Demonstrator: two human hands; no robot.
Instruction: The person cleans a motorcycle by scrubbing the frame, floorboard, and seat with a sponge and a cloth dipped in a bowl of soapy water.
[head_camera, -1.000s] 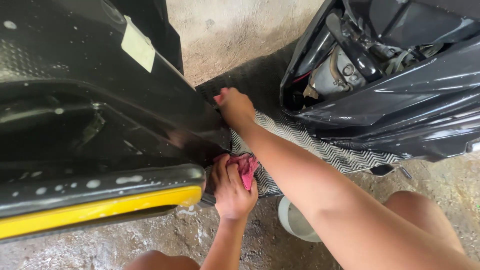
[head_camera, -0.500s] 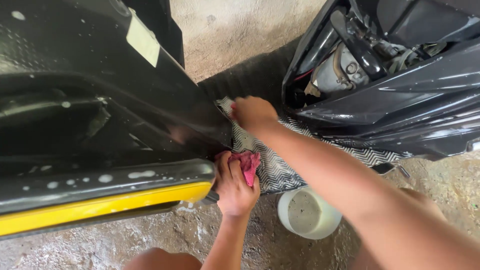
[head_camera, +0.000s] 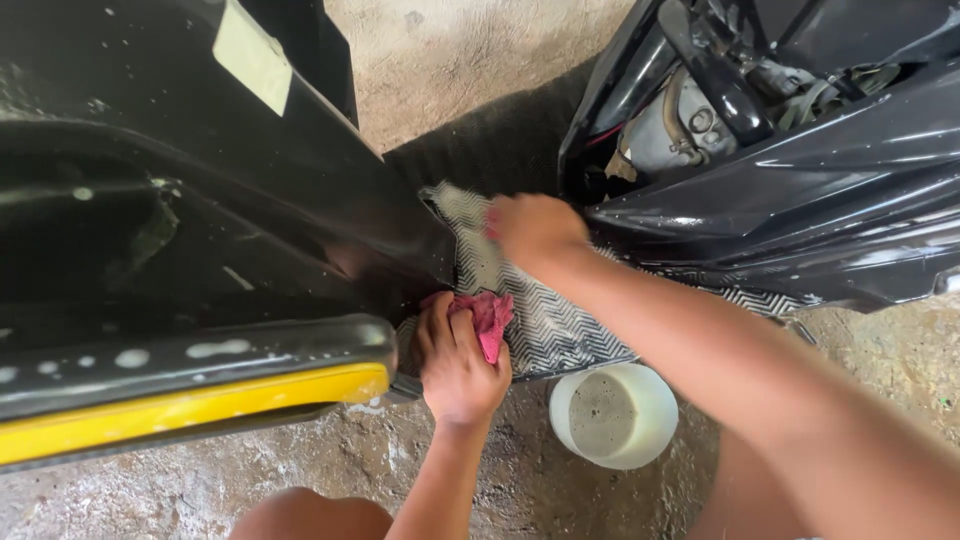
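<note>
A pink rag is being gripped by the left hand, fingers curled tight around it, thumb side toward the black front panel. The rag is being pressed at the left edge of the herringbone footboard mat, just where the panel meets it. The left forearm is being held up from the bottom of the frame, wrist straight. The right hand is being laid on the upper part of the mat, blurred; fingers bunched together, whether anything is being pinched cannot be told. The right arm is being stretched across from the lower right, elbow out of frame. A white bucket is being kept on the wet concrete floor just below the mat, near the left hand, filled with cloudy greyish water. A yellow trim strip with foam spots is being shown lower left. Dark rear bodywork with exposed engine parts is sitting to the right.
</note>
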